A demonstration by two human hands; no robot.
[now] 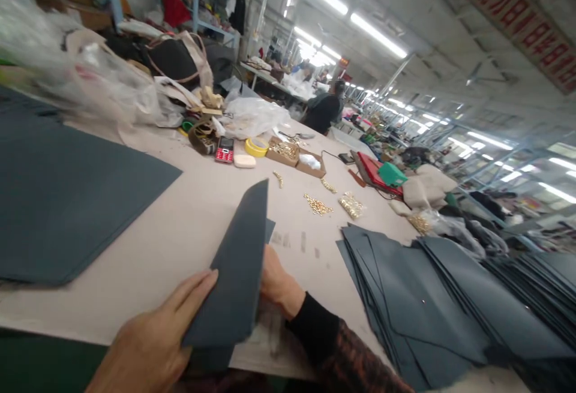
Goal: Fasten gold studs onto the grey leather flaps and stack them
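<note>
A dark grey leather-like panel (236, 267) is raised at a tilt above the table's front edge, bent upward at its far corner. My left hand (157, 327) grips its left side, fingers flat on the face and thumb underneath. At the panel's right edge is my right hand (279, 282), closed against its back side; most of those fingers are hidden behind it. A small corner of another dark grey piece (270, 230) shows behind the panel. Small gold metal pieces (318, 204) lie in a loose pile beyond my hands, near a clear bag of gold pieces (351, 206).
Large dark grey sheets (76, 195) are stacked at left; cut panels (405, 297) overlap at right. Farther back are a red phone (224, 150), yellow tape (256, 147), a cardboard tray (283, 152) of gold parts and plastic bags (256, 115). A person (324, 111) sits beyond the table.
</note>
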